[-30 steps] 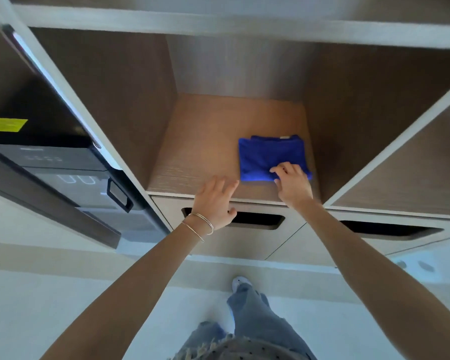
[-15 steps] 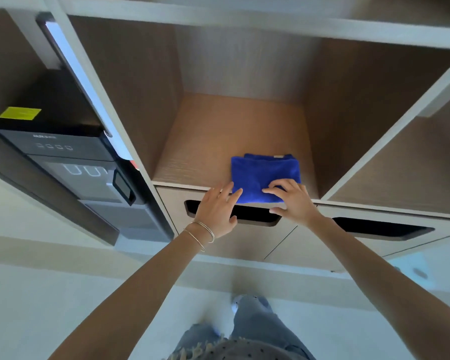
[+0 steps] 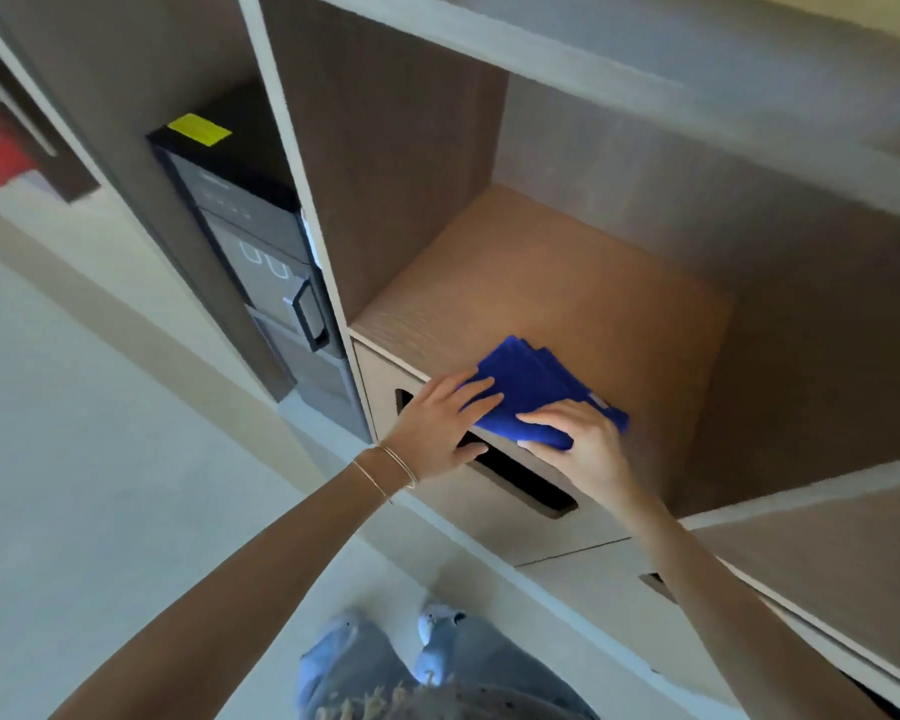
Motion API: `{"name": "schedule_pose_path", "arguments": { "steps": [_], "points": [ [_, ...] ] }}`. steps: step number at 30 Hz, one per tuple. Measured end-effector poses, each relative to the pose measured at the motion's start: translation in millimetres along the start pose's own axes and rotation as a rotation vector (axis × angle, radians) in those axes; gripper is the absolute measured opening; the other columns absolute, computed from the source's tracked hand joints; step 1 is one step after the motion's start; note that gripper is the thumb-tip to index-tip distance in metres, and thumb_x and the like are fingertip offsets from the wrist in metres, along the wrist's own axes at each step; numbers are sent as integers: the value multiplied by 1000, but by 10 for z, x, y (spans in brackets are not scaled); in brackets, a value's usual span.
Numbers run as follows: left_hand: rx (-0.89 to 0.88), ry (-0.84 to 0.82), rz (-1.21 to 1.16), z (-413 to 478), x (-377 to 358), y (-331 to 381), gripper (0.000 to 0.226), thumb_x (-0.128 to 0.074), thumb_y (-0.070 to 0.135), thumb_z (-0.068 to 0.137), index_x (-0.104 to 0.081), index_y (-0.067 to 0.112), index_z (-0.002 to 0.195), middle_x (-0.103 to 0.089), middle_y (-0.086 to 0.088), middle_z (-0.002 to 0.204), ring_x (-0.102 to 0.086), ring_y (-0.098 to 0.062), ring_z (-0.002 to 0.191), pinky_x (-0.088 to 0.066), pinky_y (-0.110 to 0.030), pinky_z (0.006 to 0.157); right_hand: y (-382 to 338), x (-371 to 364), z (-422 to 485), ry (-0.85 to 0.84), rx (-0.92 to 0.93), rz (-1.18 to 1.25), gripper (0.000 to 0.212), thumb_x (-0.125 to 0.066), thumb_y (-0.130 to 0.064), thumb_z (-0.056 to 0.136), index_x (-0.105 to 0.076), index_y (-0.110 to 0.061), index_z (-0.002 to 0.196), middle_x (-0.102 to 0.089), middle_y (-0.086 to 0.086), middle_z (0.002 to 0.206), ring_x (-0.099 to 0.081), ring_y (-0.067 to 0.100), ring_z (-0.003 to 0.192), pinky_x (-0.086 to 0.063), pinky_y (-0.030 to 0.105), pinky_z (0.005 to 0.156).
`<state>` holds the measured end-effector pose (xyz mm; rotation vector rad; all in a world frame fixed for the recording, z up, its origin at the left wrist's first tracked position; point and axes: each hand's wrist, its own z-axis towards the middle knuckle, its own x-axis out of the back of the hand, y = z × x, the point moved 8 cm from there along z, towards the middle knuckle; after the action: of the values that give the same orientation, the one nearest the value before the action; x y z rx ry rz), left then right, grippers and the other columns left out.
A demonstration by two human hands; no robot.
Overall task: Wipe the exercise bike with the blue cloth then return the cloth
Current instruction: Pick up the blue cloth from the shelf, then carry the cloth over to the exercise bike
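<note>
A folded blue cloth point(image 3: 528, 381) lies at the front edge of a wooden cubby shelf point(image 3: 567, 288), partly hanging over the edge. My right hand point(image 3: 583, 444) grips its near right side, fingers on top. My left hand point(image 3: 440, 426) touches the cloth's left corner with its fingertips, thumb below the shelf edge. The exercise bike is not in view.
Below the shelf is a drawer front with a dark cut-out handle point(image 3: 515, 475). A black appliance with a yellow label point(image 3: 261, 241) fills the cubby to the left. White dividers frame the cubbies. Pale floor and my shoes point(image 3: 437, 646) are below.
The cloth has slid forward from the middle right of the shelf to its front edge under my right hand. My left hand has come onto it. The view has tilted and shifted.
</note>
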<state>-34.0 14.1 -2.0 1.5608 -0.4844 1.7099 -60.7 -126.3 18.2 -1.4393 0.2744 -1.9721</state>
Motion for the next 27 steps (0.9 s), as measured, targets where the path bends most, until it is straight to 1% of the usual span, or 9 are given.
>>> {"name": "schedule_pose_path", "arguments": {
  "steps": [3, 5, 8, 12, 15, 18, 20, 24, 27],
  "points": [
    [220, -55, -17, -288, 9, -306, 64, -60, 36, 86, -36, 18, 143, -38, -3, 150, -26, -24, 142, -17, -41, 118, -263, -212, 297, -81, 71, 86, 23, -78, -13, 68, -74, -10, 90, -74, 1, 83, -65, 13, 78, -48, 29, 77],
    [347, -52, -5, -563, 69, -491, 65, -56, 39, 88, -30, 22, 145, -34, 1, 152, -19, -20, 144, -12, -40, 119, -451, -411, 441, -160, 69, 195, 25, -80, -10, 68, -73, -8, 92, -73, 3, 86, -64, 12, 80, -47, 24, 77],
    [514, -25, -4, -1086, 231, -683, 67, -59, 38, 86, -31, 23, 145, -35, 1, 151, -21, -21, 144, -12, -40, 119, -834, -735, 558, -288, 110, 330, 26, -80, -5, 68, -72, -5, 93, -72, 5, 89, -62, 10, 82, -47, 16, 77],
    [768, 87, 15, -2055, 463, -826, 64, -65, 34, 83, -41, 18, 140, -45, -4, 144, -32, -27, 139, -19, -42, 117, -1405, -1197, 604, -500, 159, 400, 26, -71, 5, 69, -72, -7, 92, -72, 6, 88, -64, 18, 80, -48, 23, 76],
    [1008, 106, 57, -2970, 532, -793, 66, -61, 38, 84, -36, 19, 142, -40, -4, 148, -28, -25, 141, -16, -41, 117, -1901, -1589, 496, -622, 226, 426, 24, -70, 3, 70, -73, -13, 88, -71, 2, 81, -61, 12, 74, -45, 12, 70],
    [1210, 141, 104, -3876, 601, -600, 70, -63, 41, 83, -36, 17, 143, -39, -7, 148, -29, -27, 141, -18, -44, 117, -2488, -2045, 252, -743, 295, 446, 22, -74, -2, 70, -72, -15, 88, -68, -5, 80, -60, 10, 75, -43, 10, 71],
    [1329, 165, 127, -4445, 661, -432, 71, -65, 41, 82, -37, 16, 143, -41, -9, 147, -32, -29, 140, -20, -45, 116, -2934, -2362, 46, -819, 369, 423, 22, -73, -3, 69, -72, -17, 86, -67, -9, 79, -58, 4, 73, -41, 6, 70],
    [1574, 151, 157, -5612, 754, -57, 74, -57, 48, 84, -28, 20, 146, -32, -7, 152, -25, -27, 142, -18, -44, 117, -3878, -2885, -407, -944, 476, 420, 23, -69, -4, 72, -71, -24, 85, -65, -12, 78, -58, -4, 74, -38, 2, 68],
    [1736, 172, 197, -6515, 847, 284, 72, -58, 48, 84, -32, 18, 145, -35, -10, 151, -28, -31, 141, -21, -48, 116, -4582, -3170, -779, -990, 537, 445, 21, -69, -7, 74, -70, -23, 88, -67, -13, 83, -59, 1, 78, -40, 6, 71]
  ]
}}
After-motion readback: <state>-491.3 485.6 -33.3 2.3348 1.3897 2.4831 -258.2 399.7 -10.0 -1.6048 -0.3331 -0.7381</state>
